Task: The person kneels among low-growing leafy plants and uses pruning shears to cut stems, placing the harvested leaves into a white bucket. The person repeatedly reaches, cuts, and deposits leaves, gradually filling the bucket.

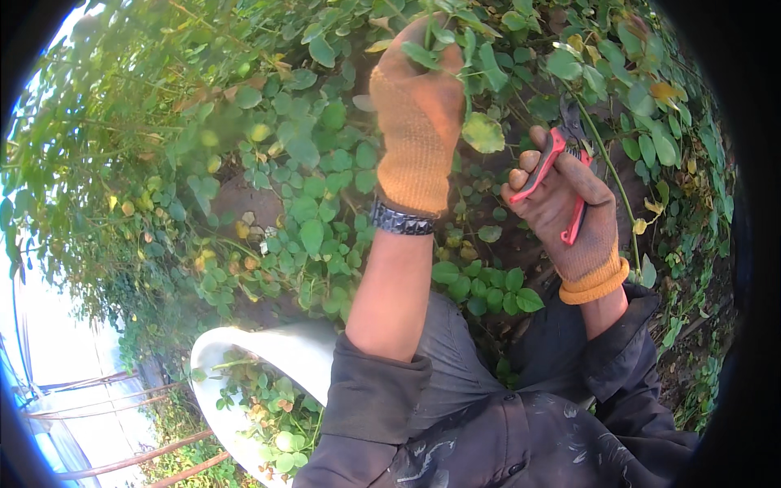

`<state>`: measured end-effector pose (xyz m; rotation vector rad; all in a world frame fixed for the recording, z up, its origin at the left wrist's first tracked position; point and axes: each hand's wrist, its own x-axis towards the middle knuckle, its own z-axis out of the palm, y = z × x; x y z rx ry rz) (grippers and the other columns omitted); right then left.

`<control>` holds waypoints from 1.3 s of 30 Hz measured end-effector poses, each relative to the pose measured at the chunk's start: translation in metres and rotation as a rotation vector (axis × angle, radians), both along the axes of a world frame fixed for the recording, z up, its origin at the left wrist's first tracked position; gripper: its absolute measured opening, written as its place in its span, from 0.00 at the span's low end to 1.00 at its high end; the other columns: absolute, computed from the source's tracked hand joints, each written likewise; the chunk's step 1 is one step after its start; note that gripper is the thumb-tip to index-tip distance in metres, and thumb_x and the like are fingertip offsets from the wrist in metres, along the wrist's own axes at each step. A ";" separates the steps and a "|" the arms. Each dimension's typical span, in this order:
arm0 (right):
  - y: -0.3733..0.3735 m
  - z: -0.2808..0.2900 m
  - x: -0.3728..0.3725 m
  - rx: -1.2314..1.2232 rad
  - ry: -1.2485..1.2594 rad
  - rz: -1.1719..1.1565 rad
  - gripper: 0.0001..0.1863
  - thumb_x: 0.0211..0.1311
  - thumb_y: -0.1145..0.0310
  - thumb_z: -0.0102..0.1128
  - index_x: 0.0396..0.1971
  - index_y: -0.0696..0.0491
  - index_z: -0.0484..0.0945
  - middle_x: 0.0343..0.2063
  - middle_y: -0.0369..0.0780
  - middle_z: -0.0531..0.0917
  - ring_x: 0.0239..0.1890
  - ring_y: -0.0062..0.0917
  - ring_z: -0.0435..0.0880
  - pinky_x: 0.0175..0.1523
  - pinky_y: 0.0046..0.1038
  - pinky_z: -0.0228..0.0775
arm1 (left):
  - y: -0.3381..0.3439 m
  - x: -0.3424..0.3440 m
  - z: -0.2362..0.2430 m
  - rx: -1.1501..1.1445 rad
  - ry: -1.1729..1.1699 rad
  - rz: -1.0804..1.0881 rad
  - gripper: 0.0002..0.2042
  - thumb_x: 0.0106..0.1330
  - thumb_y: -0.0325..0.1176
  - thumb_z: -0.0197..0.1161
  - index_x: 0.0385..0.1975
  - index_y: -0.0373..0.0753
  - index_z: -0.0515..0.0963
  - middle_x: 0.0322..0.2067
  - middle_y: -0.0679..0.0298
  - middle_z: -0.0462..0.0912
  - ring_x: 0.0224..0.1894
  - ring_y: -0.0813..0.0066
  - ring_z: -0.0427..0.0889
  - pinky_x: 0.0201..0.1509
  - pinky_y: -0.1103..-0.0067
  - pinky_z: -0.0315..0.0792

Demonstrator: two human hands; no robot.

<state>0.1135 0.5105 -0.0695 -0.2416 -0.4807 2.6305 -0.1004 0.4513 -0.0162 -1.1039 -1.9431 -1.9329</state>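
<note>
The person stands at a leafy bush (309,187), both hands raised into its green growth. The left hand (416,122), in an orange-brown knitted glove with a studded band at the wrist, is closed in a fist high among the leaves; its grip seems to have hold of a thin green stem (429,28) at the top of the picture, though foliage hides exactly where the fingers meet it. The right hand (569,215), in a dirtier glove of the same kind, is wrapped around red-handled pruning shears (561,163), whose handles are squeezed close together. The blades point up into the leaves beside a long slender stem, and whether they are on a stem or just beside one cannot be told.

Judged from how things lie, the trimming is well under way but far from finished. A white bucket (285,350) below the left arm already holds a layer of cut green sprigs and leaves (272,411), yet it is not full. The bush is thick with growth on every side, with yellowed leaves scattered through it, so plenty appears to be left to cut
</note>
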 end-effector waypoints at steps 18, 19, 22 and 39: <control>0.089 -0.044 -0.048 0.074 0.174 0.233 0.26 0.86 0.63 0.44 0.73 0.63 0.72 0.63 0.49 0.84 0.65 0.45 0.85 0.73 0.54 0.76 | -0.014 -0.010 -0.012 -0.167 0.059 0.173 0.16 0.71 0.34 0.72 0.57 0.41 0.90 0.44 0.46 0.93 0.47 0.49 0.93 0.53 0.62 0.84; 0.086 -0.043 -0.045 0.089 0.116 0.205 0.26 0.85 0.63 0.44 0.73 0.63 0.72 0.62 0.49 0.84 0.64 0.45 0.85 0.73 0.53 0.77 | -0.014 -0.010 -0.014 -0.144 0.051 0.162 0.16 0.71 0.34 0.72 0.57 0.41 0.90 0.44 0.46 0.93 0.47 0.49 0.93 0.53 0.62 0.84; 0.077 -0.039 -0.038 0.116 -0.001 0.175 0.25 0.85 0.63 0.46 0.70 0.62 0.74 0.60 0.50 0.86 0.61 0.46 0.87 0.70 0.52 0.80 | -0.010 -0.013 -0.019 -0.079 0.129 0.180 0.17 0.70 0.33 0.73 0.58 0.42 0.90 0.45 0.47 0.94 0.49 0.48 0.93 0.55 0.63 0.84; -0.061 0.036 -0.030 0.416 -0.353 0.115 0.17 0.77 0.64 0.66 0.54 0.62 0.82 0.44 0.42 0.88 0.47 0.32 0.90 0.60 0.33 0.82 | -0.009 -0.034 -0.035 -0.031 -0.007 -0.242 0.19 0.72 0.25 0.72 0.61 0.30 0.85 0.50 0.56 0.94 0.48 0.66 0.94 0.53 0.73 0.86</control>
